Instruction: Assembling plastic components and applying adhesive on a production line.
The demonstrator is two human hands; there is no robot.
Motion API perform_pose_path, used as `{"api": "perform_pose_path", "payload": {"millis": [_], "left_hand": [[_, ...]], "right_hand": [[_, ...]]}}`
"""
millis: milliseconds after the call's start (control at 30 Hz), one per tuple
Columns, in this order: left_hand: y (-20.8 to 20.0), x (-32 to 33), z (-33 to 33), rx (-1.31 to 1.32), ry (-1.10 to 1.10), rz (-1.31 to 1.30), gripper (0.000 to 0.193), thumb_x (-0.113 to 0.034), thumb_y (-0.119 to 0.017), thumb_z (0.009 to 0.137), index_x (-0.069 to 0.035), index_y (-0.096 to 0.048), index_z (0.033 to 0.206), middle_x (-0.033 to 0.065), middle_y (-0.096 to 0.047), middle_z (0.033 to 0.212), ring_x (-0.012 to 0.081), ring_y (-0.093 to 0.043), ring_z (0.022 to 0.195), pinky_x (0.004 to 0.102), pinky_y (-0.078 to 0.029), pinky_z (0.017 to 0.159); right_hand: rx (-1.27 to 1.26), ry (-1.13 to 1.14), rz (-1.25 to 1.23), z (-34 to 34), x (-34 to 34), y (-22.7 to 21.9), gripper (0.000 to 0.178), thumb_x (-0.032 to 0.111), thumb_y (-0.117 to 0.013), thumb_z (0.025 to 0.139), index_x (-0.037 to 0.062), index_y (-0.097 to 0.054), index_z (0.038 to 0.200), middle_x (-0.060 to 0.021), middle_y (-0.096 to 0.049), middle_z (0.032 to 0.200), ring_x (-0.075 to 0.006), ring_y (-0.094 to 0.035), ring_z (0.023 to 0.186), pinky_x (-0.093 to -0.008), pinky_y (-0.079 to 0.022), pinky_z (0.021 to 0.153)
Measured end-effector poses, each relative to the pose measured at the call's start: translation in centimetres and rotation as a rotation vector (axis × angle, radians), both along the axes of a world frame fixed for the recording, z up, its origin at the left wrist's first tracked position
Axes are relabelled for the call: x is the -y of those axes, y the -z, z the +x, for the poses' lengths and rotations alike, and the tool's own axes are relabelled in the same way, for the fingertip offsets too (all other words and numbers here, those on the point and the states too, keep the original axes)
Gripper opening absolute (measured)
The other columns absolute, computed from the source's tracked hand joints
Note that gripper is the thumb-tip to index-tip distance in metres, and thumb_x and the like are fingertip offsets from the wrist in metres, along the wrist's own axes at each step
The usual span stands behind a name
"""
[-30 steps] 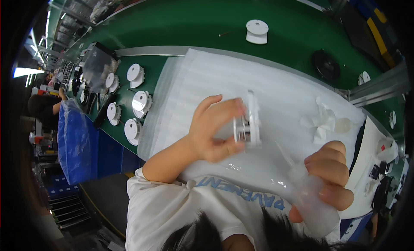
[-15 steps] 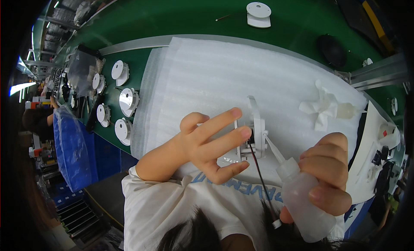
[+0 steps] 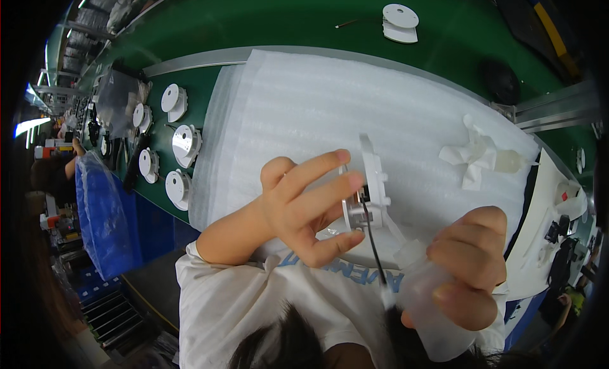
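Observation:
Between the fingers of my left hand (image 3: 298, 210) stands a white plastic assembly (image 3: 377, 188), held on edge above the foam sheet. A dark wire (image 3: 373, 242) hangs from its middle toward my chest, with a pale blurred end. My right hand (image 3: 469, 261) is wrapped round a translucent squeeze bottle (image 3: 434, 299). The bottle tilts so that its thin nozzle (image 3: 394, 229) reaches the lower right side of the assembly; whether the tip touches it I cannot tell. My left fingers and thumb hide part of the assembly's left side.
White foam sheeting (image 3: 304, 109) covers the bench. A second bottle wrapped in white tissue (image 3: 472, 156) lies at right. Several round white assemblies (image 3: 186, 146) stand on the green surface at left; another (image 3: 400, 23) sits on the far green strip. A blue bin (image 3: 108, 223) stands at left.
The bottle and my right hand have moved slightly left, with the nozzle lower along the assembly. The held assembly has shifted a little left and tilted. The far white assembly has moved right.

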State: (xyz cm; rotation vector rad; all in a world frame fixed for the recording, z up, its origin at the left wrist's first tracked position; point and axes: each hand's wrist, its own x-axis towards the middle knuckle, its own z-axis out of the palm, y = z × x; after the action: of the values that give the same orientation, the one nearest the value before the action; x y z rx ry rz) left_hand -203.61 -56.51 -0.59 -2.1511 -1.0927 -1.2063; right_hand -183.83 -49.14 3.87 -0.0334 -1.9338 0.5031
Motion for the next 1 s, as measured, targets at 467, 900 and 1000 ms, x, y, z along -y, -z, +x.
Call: {"api": "perform_pose_path", "payload": {"millis": [467,900,1000], "left_hand": [[0.7,0.3,-1.7,0.395,0.158,-0.214,0.069,-0.013,-0.077,0.059,-0.008,-0.044,0.119,0.0231,-0.054,0.105,0.0254,-0.054,0.077,0.0306,-0.036,0.062],[1.2,1.3,-2.0,0.658,0.271,-0.411,0.082,-0.018,-0.083,0.057,0.000,-0.035,0.120,0.0211,-0.055,0.097,0.0254,-0.058,0.081,0.0299,-0.044,0.069],[1.2,1.3,-1.9,0.722,0.292,-0.475,0.079,-0.019,-0.082,0.059,0.002,-0.034,0.118,0.0196,-0.055,0.097,0.0228,-0.057,0.082,0.0296,-0.044,0.071]], "right_hand": [[0.069,-0.010,0.081,-1.6,0.8,0.3,0.031,0.017,-0.058,0.069,0.0187,-0.044,0.097,-0.0011,-0.051,0.074,-0.0126,-0.046,0.056,-0.0266,-0.031,0.052],[0.063,-0.014,0.107,-2.3,0.7,0.4,0.034,0.026,-0.063,0.073,0.0194,-0.042,0.100,-0.0003,-0.051,0.078,-0.0124,-0.046,0.059,-0.0259,-0.031,0.055],[0.072,-0.028,0.104,-2.4,0.7,0.4,0.035,0.025,-0.063,0.072,0.0187,-0.042,0.100,-0.0003,-0.051,0.077,-0.0122,-0.046,0.059,-0.0258,-0.032,0.054]]}}
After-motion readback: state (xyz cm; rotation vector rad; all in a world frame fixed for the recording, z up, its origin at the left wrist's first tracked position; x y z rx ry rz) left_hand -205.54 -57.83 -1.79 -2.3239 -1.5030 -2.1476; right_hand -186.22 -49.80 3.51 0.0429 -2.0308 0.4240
